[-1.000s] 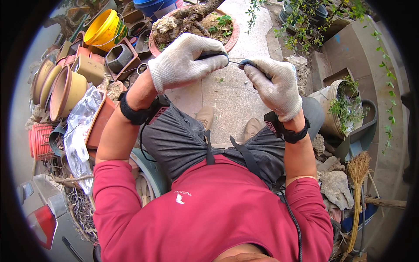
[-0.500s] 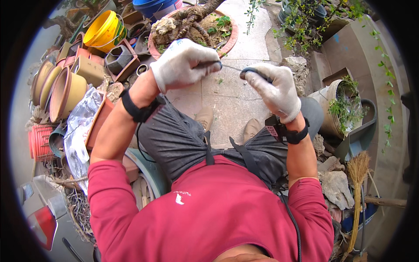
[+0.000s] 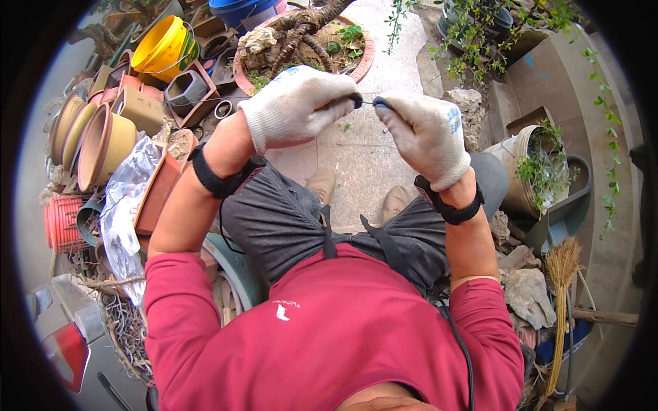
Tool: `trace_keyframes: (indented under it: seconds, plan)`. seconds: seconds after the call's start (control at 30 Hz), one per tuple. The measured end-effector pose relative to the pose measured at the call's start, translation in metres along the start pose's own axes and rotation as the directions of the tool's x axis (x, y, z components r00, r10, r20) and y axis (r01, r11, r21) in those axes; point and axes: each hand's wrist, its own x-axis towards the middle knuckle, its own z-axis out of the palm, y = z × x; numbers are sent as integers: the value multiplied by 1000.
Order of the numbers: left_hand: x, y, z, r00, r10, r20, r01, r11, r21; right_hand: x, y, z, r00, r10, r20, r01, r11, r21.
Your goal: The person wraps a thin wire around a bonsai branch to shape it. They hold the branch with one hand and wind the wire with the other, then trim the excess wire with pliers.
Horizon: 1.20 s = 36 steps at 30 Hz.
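Note:
In white knit gloves with bluish-black fingertips, both my hands are raised in front of the round planter. My left hand (image 3: pixel 306 106) is closed, thumb and fingers pinched on a thin dark wire (image 3: pixel 368 103). From the other side my right hand (image 3: pixel 430 133), its fingers bent and closed, grips the same wire. Only a short stretch of it shows across the small gap between the fingertips; the rest is hidden in the gloves. Just beyond my hands, a gnarled tree trunk (image 3: pixel 301 34) with exposed roots grows in the planter (image 3: pixel 365 65).
Stacked flowerpots (image 3: pixel 103 147), a yellow bucket (image 3: pixel 159 46) and clear plastic sheeting (image 3: pixel 127 205) crowd the left. On the right are a pale bucket of cut greenery (image 3: pixel 510 164), rocks (image 3: pixel 528 294) and a straw broom (image 3: pixel 563 267). Paving (image 3: pixel 363 161) lies between my feet and the planter.
My hands have come closer together, shortening the visible wire between them. The right hand has rolled so more of its back shows, and the left has shifted slightly right.

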Motion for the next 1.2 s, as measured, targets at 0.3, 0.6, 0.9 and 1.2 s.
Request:
trace_keyframes:
  seconds: [0.3,0.6,0.9,1.2]
  plan:
    - [-7,-12,0,998,7,-60,2,990,141,-11,-11,-6,981,194,-10,-187,961,204]
    - [-18,-27,-9,991,76,-106,-51,974,220,-17,8,-27,933,339,125,-361,862,356]
    - [-51,-48,-44,991,13,-132,29,951,309,-32,57,-39,908,401,119,-418,851,317]
    - [-82,-62,-87,994,-32,-109,83,857,508,-41,91,-31,899,422,112,-435,837,332]
